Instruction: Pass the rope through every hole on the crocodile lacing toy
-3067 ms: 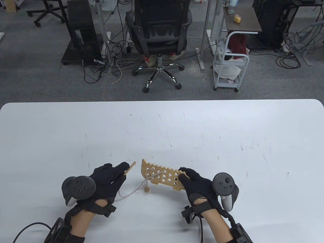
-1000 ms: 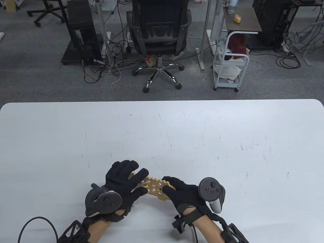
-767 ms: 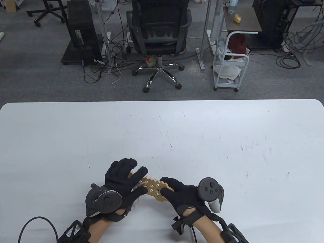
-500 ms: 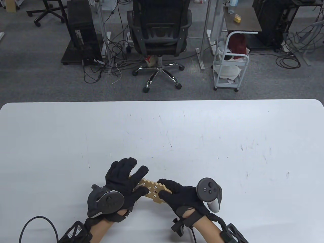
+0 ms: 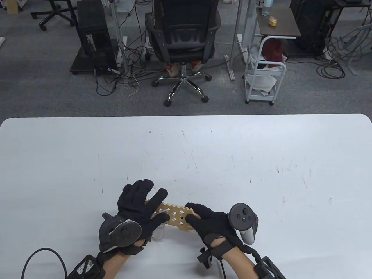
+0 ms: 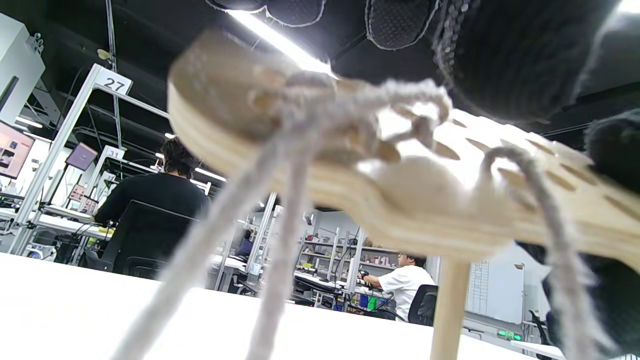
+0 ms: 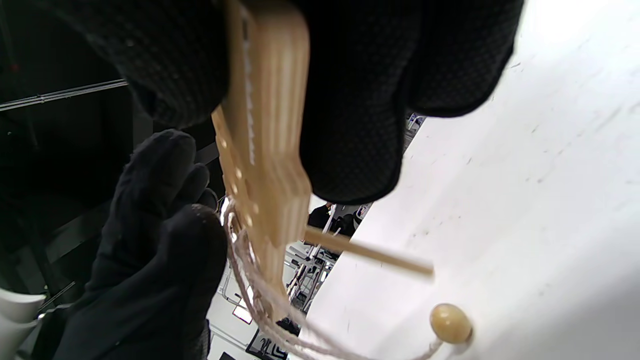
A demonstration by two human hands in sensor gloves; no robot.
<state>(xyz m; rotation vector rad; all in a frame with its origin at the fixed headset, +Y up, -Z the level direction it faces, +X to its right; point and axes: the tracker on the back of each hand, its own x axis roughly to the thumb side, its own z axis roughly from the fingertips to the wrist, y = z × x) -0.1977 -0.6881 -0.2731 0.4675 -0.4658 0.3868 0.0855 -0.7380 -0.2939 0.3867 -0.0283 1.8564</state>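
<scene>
A: Room first. Grey carpet across the top of the table view, black office chair [image 5: 181,32] at top centre, cables on the floor beside it, dark computer tower [image 5: 93,35] upper left.

B: Containers?

A: One white wire trolley [image 5: 265,75] at upper right, with white and dark red things in it; cannot tell what they are. A small brown side table [image 5: 277,21] above it carries a small yellow object.

B: Surface?

A: White desk [image 5: 261,162] fills the lower half, fine dark scratches near its middle.

B: The toy?

A: Wooden crocodile lacing board [image 5: 174,216] at lower centre of the table view, held off the desk between both hands, its long axis running left to right. Left wrist view shows it from below, clear of the desk.

B: Hands?

A: Right hand [image 5: 210,222] grips the board's right end, fingers [image 7: 350,100] curled over one face and thumb on the other. Left hand [image 5: 139,207] lies over the board's left end with fingers [image 5: 158,197] spread and fairly straight; whether the thumb pinches anything below is hidden.

B: Rope?

A: Pale rope [image 6: 300,165] laced through holes at the left end, strands hanging down toward the desk. A loop of it shows below the left hand in the table view.

B: Smaller bits?

A: Wooden needle stick [image 7: 370,252] pokes out under the board, in the right wrist view. Round wooden bead [image 7: 450,322] on the rope's end sits at lower right of that view, on the desk.
</scene>
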